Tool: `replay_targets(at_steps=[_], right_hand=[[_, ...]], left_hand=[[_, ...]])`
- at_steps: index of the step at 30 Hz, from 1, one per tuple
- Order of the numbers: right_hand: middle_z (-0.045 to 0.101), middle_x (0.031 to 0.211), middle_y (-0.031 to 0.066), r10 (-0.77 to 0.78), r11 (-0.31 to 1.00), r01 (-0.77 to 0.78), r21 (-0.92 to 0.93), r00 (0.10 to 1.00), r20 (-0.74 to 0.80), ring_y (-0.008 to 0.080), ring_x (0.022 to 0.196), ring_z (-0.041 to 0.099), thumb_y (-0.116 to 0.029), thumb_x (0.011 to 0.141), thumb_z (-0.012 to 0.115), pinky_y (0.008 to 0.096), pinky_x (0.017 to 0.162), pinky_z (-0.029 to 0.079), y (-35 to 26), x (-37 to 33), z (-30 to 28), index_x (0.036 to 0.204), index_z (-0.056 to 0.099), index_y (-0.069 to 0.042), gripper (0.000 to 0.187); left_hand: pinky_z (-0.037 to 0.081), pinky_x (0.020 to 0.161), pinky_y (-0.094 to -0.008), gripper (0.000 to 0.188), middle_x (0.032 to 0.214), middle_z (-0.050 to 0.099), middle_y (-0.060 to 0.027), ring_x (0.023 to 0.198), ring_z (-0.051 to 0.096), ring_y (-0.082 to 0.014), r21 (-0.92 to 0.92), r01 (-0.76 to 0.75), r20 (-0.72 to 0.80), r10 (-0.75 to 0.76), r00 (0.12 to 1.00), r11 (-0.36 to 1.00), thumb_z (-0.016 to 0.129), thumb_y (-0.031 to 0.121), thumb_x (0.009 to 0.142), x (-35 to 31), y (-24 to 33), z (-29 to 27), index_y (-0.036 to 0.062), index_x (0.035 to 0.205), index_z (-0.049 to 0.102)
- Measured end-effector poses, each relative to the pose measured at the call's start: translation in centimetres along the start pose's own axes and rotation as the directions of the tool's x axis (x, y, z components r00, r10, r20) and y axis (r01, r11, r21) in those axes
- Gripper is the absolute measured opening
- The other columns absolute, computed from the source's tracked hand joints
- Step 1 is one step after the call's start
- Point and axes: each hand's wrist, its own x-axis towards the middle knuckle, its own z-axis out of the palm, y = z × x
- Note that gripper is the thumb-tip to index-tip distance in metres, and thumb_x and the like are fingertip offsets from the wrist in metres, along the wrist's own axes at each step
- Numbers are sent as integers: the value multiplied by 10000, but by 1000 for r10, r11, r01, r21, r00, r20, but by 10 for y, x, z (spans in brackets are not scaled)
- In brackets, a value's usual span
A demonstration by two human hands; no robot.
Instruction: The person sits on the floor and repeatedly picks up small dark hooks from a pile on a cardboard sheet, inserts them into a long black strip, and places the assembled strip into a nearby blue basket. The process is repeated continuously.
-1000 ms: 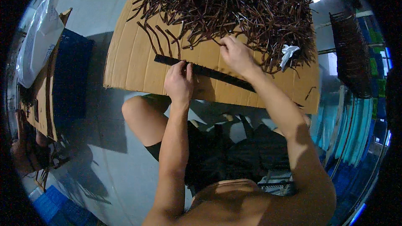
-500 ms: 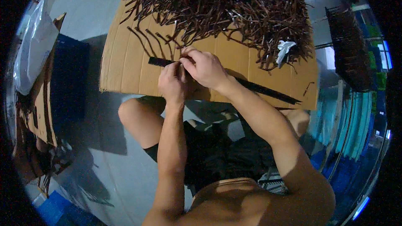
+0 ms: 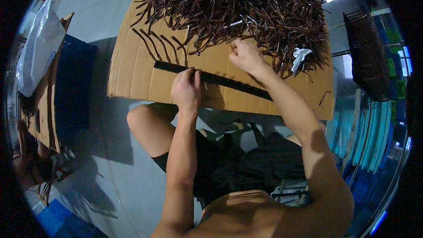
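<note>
A long black strip [image 3: 238,87] lies slantwise across a cardboard sheet. My left hand [image 3: 185,91] is closed on it, thumb and fingers pinching near its left part. Several thin, dark brown bent rods [image 3: 175,53] stick out from the strip's far edge, left of that hand. My right hand [image 3: 250,57] is at the near edge of a big tangled pile of similar rods [image 3: 238,6]. Its fingers are curled closed; whatever they pinch, if anything, is hidden.
The cardboard [image 3: 132,79] rests above my knees. A crumpled white scrap [image 3: 300,58] lies on the pile's right side, and one stray rod [image 3: 324,98] near the right edge. A clear plastic bag [image 3: 39,48] stands at left; turquoise sheets [image 3: 370,132] hang at right.
My right hand has left the strip beside my left hand and moved right and away to the pile's edge. My left hand stays on the strip, shifted slightly.
</note>
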Motion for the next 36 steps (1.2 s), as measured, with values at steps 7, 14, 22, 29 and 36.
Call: replay_targets(at_steps=[7, 14, 22, 29, 36], right_hand=[[639, 764, 84, 206, 536, -134, 833, 978, 25, 161, 699, 629, -111, 853, 531, 292, 656, 503, -62, -9, 45, 941, 582, 9, 157], [666, 771, 166, 192, 633, -147, 760, 981, 30, 283, 691, 664, -173, 859, 575, 358, 618, 501, -82, -18, 31, 968, 589, -14, 194], [624, 751, 198, -122, 843, 136, 521, 991, -62, 376, 703, 630, -180, 818, 594, 413, 608, 499, -91, -15, 5, 917, 592, -46, 167], [666, 807, 153, 44, 822, -56, 566, 998, 35, 253, 751, 667, -154, 845, 602, 333, 674, 513, -90, -7, 1, 936, 604, 17, 194], [659, 820, 198, 143, 708, -103, 699, 990, 1, 310, 749, 666, -193, 815, 615, 366, 654, 504, -84, -16, 23, 936, 625, -7, 222]], left_hand=[[484, 669, -388, 131, 821, 639, -119, 749, 609, -316, 6, -69, -8, 69, 998, 998, 643, 166, 847, 2, 3, -1, 38, 870, 652], [491, 678, -378, 141, 857, 626, -141, 781, 617, -329, 66, -27, 79, 21, 997, 997, 631, 142, 849, 1, 2, -4, 27, 932, 627], [465, 636, -360, 142, 818, 603, -131, 727, 584, -312, -45, -35, 67, 38, 997, 998, 631, 69, 782, 0, 0, -4, 19, 914, 608], [466, 661, -387, 173, 869, 608, -130, 776, 591, -332, 45, -33, 103, 28, 994, 998, 628, 45, 763, 6, 2, -8, 34, 934, 610], [467, 668, -401, 101, 832, 617, -90, 764, 591, -318, 44, -75, -12, 76, 997, 996, 603, 172, 863, 2, 0, -5, 78, 888, 630]])
